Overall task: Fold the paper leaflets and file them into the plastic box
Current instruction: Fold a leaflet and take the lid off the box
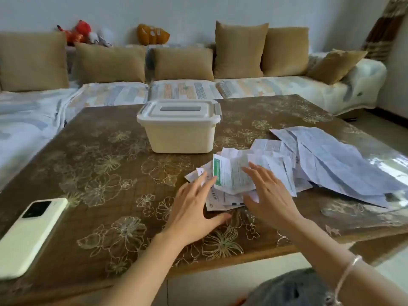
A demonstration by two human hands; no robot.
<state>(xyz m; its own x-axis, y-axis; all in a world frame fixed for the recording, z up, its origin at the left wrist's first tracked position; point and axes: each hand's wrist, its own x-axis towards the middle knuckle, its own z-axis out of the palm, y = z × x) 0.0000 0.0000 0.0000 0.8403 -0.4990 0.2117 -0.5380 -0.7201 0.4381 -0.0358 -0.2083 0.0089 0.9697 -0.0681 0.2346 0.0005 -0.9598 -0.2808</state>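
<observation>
Two bare hands reach over loose paper at the centre of the frame, both flat with fingers straight and spread, gripping nothing. The left hand (pixel 194 208) stretches its fingertips to the left edge of a creased green-edged leaflet (pixel 231 173), its thumb low over the table just beside the nearest sheets. The right hand (pixel 269 195) lies over the same leaflet's right side, fingers fanned across the paper; whether it presses down cannot be told. A thin bracelet (pixel 346 274) circles the right wrist at the lower right.

The green-edged leaflet sits on top of the near end of a pile of leaflets (pixel 331 164), unfolded and crumpled, which spreads from between the hands toward the right edge of the frame.

Above and left of the hands, near the middle of the frame, stands the cream plastic box (pixel 180 133), apart from the paper, its lid (pixel 180 110) on.

All of this rests on a brown table (pixel 99 173) patterned with pale outlined flowers. A white phone (pixel 31 235) lies face down at the lower left, well apart from the hands.

Beyond the table, a sofa (pixel 265 87) runs across the upper frame, lined with tan cushions (pixel 240 49), and soft toys (pixel 77 32) perch behind them at the upper left.
</observation>
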